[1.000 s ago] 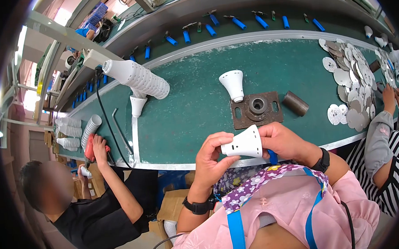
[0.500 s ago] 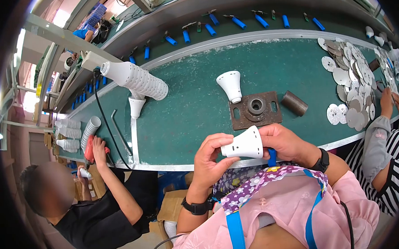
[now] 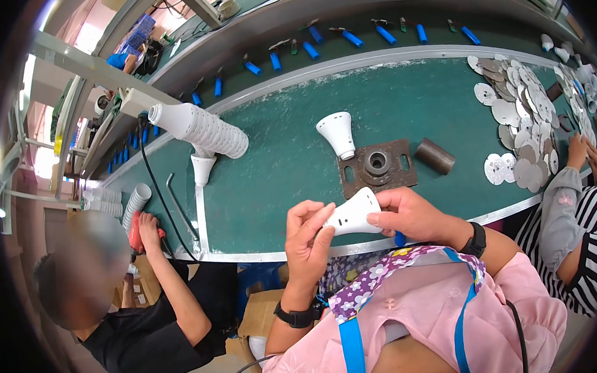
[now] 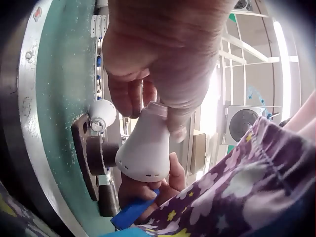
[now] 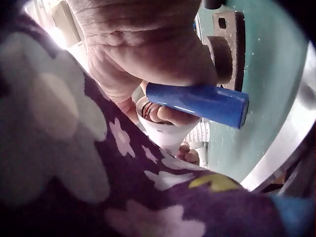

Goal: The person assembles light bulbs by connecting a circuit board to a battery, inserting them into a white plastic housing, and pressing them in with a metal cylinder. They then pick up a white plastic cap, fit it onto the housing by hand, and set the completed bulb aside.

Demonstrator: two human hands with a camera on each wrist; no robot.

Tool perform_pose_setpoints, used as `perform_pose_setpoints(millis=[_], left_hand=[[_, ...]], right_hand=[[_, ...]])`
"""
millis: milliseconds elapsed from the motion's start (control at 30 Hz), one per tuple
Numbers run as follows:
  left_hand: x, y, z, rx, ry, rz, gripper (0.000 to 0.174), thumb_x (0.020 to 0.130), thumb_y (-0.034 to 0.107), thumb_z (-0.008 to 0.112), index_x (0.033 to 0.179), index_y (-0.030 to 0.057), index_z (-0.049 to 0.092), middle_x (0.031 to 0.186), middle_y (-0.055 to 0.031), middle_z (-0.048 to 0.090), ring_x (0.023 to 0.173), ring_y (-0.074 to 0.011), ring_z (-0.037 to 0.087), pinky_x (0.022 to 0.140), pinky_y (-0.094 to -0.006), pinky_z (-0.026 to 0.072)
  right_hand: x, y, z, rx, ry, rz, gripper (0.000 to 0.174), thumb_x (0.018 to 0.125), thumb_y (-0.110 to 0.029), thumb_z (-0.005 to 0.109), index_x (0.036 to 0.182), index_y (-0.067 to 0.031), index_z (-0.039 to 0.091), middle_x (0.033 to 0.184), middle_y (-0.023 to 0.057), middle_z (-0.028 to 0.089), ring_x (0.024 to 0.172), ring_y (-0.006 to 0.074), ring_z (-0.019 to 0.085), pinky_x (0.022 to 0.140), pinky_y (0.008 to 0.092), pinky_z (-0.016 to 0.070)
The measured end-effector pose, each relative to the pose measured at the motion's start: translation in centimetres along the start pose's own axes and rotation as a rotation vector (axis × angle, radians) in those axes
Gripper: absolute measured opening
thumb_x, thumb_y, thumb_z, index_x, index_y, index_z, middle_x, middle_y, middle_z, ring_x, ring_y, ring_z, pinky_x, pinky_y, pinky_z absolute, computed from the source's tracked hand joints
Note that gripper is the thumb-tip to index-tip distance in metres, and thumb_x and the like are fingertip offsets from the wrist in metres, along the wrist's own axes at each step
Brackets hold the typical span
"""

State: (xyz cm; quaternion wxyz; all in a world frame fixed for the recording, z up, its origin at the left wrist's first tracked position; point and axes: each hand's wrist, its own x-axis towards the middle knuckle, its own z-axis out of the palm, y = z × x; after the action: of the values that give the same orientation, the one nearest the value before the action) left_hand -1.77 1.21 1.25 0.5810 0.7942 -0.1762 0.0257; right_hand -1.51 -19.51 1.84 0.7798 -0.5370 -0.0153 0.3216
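Both hands hold a white cone-shaped lamp housing just above the table's near edge. My left hand pinches its narrow end with thumb and fingertips; the left wrist view shows the housing below those fingers. My right hand grips the wide end. A blue-handled tool is tucked in the same hand. In the right wrist view the blue handle lies under the curled fingers, with the housing behind it.
A rusty metal fixture plate lies beyond the hands, with another white housing and a dark cylinder beside it. Stacked housings lie at left, metal discs at right. Other people work at both sides.
The housing has tilted, wide end up, and shifted slightly left. My left fingers have moved along to its narrow tip. The right hand keeps its grip.
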Motion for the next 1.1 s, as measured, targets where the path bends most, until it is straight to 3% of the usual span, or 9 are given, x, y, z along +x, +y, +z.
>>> perform_pose_setpoints(millis=[67, 133, 233, 267, 467, 567, 700, 833, 1100], left_hand=[[-0.4, 0.1, 0.2, -0.026, 0.034, -0.086, 0.024, 0.075, -0.002, 0.061, 0.099, 0.0008, 0.058, 0.102, -0.0075, 0.045, 0.088, -0.0143, 0.05, 0.073, -0.0256, 0.0457], [-0.4, -0.1, 0.9, -0.382, 0.21, -0.344, 0.013, 0.08, 0.001, 0.057, 0.092, -0.0013, 0.058, 0.102, -0.0072, 0.044, 0.084, -0.0116, 0.051, 0.066, -0.0234, 0.047], [0.0, -1.0, 0.8, -0.326, 0.156, -0.444, 0.019, 0.084, 0.005, 0.051, 0.101, -0.0014, 0.054, 0.1, -0.0058, 0.053, 0.075, -0.0104, 0.055, 0.059, -0.0201, 0.0481], [0.1, -1.3, 0.7, -0.371, 0.168, -0.484, 0.02, 0.084, 0.006, 0.052, 0.103, -0.0015, 0.053, 0.1, -0.0057, 0.055, 0.078, -0.0109, 0.055, 0.061, -0.0215, 0.0482], [0.9, -1.3, 1.1, -0.596, 0.158, -0.457, 0.025, 0.086, 0.01, 0.051, 0.108, -0.0024, 0.051, 0.098, -0.0064, 0.056, 0.083, -0.0119, 0.055, 0.067, -0.0247, 0.0479], [1.1, -1.3, 1.0, -0.64, 0.193, -0.454, 0.015, 0.085, 0.005, 0.052, 0.095, -0.005, 0.057, 0.11, -0.0061, 0.048, 0.084, -0.0115, 0.053, 0.067, -0.0228, 0.0472], [1.2, -1.0, 1.3, -0.723, 0.223, -0.46, 0.019, 0.086, 0.008, 0.052, 0.1, -0.0032, 0.055, 0.11, -0.0065, 0.05, 0.084, -0.0123, 0.054, 0.069, -0.0243, 0.0472], [1.3, -1.4, 1.7, -0.79, 0.195, -0.438, 0.022, 0.087, 0.01, 0.051, 0.105, -0.0024, 0.051, 0.104, -0.0065, 0.055, 0.087, -0.0139, 0.055, 0.07, -0.0259, 0.0475], [2.3, -0.2, 2.2, -0.956, 0.161, -0.478, 0.017, 0.088, 0.016, 0.05, 0.097, 0.0023, 0.051, 0.098, -0.0078, 0.057, 0.088, -0.0151, 0.054, 0.077, -0.0295, 0.0455]], right_hand=[[0.3, 0.5, 0.3, -0.004, 0.031, -0.024, 0.025, 0.084, -0.019, 0.056, 0.102, -0.0009, 0.058, 0.076, -0.0015, 0.055, 0.065, 0.0042, 0.045, 0.056, 0.0207, 0.0387], [1.2, 1.8, 0.2, -0.222, 0.084, -0.33, 0.024, 0.083, -0.018, 0.056, 0.098, 0.0003, 0.059, 0.076, -0.001, 0.056, 0.066, 0.0064, 0.046, 0.058, 0.0234, 0.0398], [1.5, 1.9, 0.3, -0.417, 0.157, -0.44, 0.021, 0.081, -0.019, 0.058, 0.09, -0.0001, 0.06, 0.072, 0.0041, 0.053, 0.065, 0.0097, 0.047, 0.057, 0.0263, 0.0395], [1.2, 0.9, 0.1, -0.604, 0.119, -0.334, 0.026, 0.082, -0.015, 0.057, 0.102, 0.0014, 0.058, 0.083, 0.0041, 0.054, 0.072, 0.0082, 0.05, 0.063, 0.0243, 0.0428], [1.1, 1.0, 0.0, -0.666, 0.164, -0.535, 0.019, 0.077, -0.018, 0.062, 0.084, -0.0004, 0.056, 0.072, 0.0086, 0.051, 0.065, 0.0202, 0.052, 0.057, 0.0314, 0.0414], [0.2, 0.9, -1.1, -1.087, 0.257, -0.57, 0.018, 0.072, -0.016, 0.062, 0.083, -0.0036, 0.056, 0.082, 0.011, 0.054, 0.075, 0.0295, 0.055, 0.061, 0.0366, 0.0447], [-0.5, -1.1, -1.4, -1.706, 0.453, -0.82, 0.017, 0.063, -0.016, 0.062, 0.074, -0.0093, 0.05, 0.068, 0.0051, 0.047, 0.065, 0.0204, 0.053, 0.053, 0.0321, 0.0444], [-0.6, -2.2, -0.6, -1.816, 0.517, -0.664, 0.014, 0.064, -0.014, 0.058, 0.075, -0.0088, 0.05, 0.065, 0.0052, 0.046, 0.061, 0.0193, 0.054, 0.046, 0.0304, 0.0437], [-1.3, -4.6, 0.1, -1.683, 0.462, -0.944, 0.015, 0.064, -0.013, 0.056, 0.076, -0.008, 0.048, 0.066, 0.0055, 0.046, 0.059, 0.0202, 0.053, 0.046, 0.0301, 0.0443]])
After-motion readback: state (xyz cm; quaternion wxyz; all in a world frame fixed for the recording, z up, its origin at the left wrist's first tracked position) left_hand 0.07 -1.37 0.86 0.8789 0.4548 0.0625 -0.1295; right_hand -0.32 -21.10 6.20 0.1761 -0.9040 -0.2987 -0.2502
